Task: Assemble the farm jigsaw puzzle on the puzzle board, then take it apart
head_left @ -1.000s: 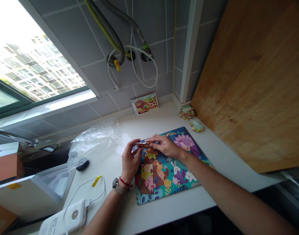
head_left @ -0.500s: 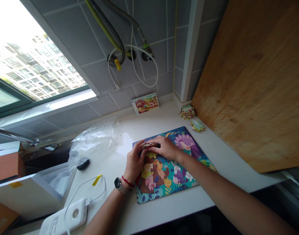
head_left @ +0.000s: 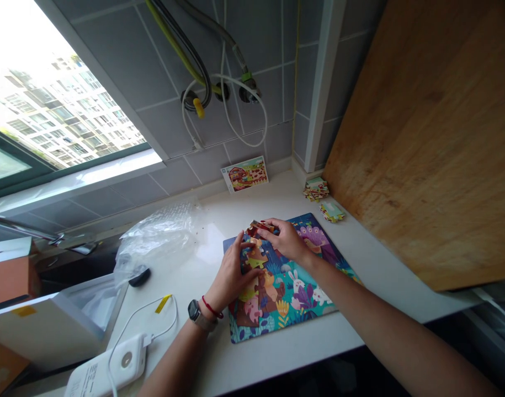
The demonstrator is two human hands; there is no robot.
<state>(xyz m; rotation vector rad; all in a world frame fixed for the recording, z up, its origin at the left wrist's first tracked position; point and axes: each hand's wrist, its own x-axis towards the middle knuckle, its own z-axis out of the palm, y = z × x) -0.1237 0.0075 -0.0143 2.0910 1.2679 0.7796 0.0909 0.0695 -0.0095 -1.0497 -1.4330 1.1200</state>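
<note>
A colourful animal-scene board (head_left: 306,303) lies flat on the counter, with joined jigsaw pieces (head_left: 257,258) on its left part. My right hand (head_left: 286,240) pinches a small stack of jigsaw pieces (head_left: 258,226) above the board's far edge. Thumb and fingers apart, my left hand (head_left: 233,267) rests at the board's left side, around the joined pieces. Its fingertips are close to the stack, and whether they touch it I cannot tell. The undersides of both hands are hidden.
Two piles of jigsaw pieces (head_left: 316,188) sit by the wooden panel (head_left: 393,154). A farm picture card (head_left: 246,174) leans on the tiled wall. Leftward are a clear plastic bag (head_left: 157,237), a white power bank (head_left: 107,364) with a cable, and boxes (head_left: 49,325).
My right hand has lifted the stack of jigsaw pieces away, towards the board's far edge. My left hand has let go of the stack and its fingers have spread, uncovering joined pieces.
</note>
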